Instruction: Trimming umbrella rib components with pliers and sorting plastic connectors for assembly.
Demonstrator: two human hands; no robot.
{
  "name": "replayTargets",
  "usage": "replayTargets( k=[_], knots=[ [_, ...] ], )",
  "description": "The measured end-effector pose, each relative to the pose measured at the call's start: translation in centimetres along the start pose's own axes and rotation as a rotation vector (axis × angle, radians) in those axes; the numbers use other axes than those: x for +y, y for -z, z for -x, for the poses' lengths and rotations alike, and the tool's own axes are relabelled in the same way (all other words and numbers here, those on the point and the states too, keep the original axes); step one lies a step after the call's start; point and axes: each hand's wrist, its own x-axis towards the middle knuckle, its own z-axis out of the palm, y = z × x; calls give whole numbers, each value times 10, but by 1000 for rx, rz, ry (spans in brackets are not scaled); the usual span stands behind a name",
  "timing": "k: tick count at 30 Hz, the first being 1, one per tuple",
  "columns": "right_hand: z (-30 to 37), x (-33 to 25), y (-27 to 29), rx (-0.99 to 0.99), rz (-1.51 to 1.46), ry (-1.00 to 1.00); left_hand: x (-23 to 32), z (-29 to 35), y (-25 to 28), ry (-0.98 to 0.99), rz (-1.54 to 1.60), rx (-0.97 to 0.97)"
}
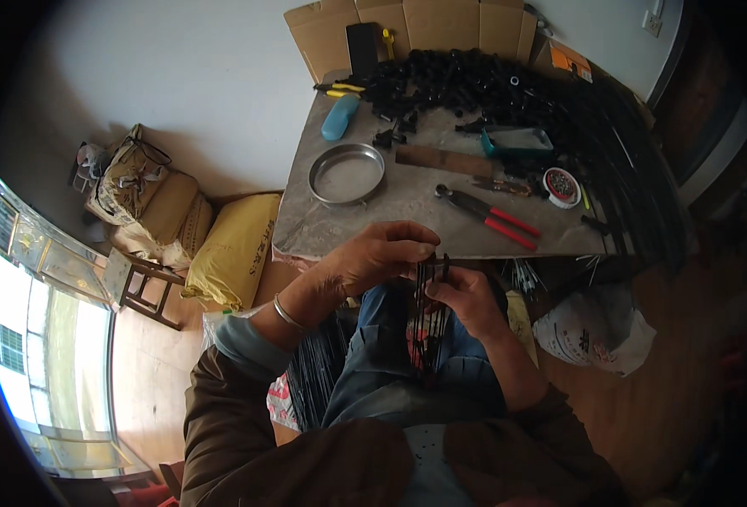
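Note:
A bunch of thin black strands (427, 329), like cables or rods, hangs between my two hands above my lap. At its upper end my left hand (384, 256) is closed, thumb and fingers pinched together over the tops. My right hand (468, 300) closes on the same bunch from the right, a little lower, with the thumb on top. The lower ends dangle in front of my knees. Just beyond my hands is the near edge of the grey table (306, 232). What my left fingertips grip exactly is partly hidden.
Crimping pliers with red handles (496, 221), a round metal tray (346, 174), a blue case (340, 117) and a red-rimmed tub (561, 188) of small parts lie on the table. Behind them is a heap of black fittings (466, 80). A yellow sack (234, 249) stands left; a white bag (597, 329) right.

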Motion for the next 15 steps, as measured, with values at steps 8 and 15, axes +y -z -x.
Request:
replayTargets(
  k=[8, 15],
  knots=[
    [-4, -1, -1, -19, 43, 28, -26, 0, 5, -41, 156, 24],
    [-2, 6, -6, -16, 50, -13, -35, 5, 8, -44, 284, 8]
  ],
)
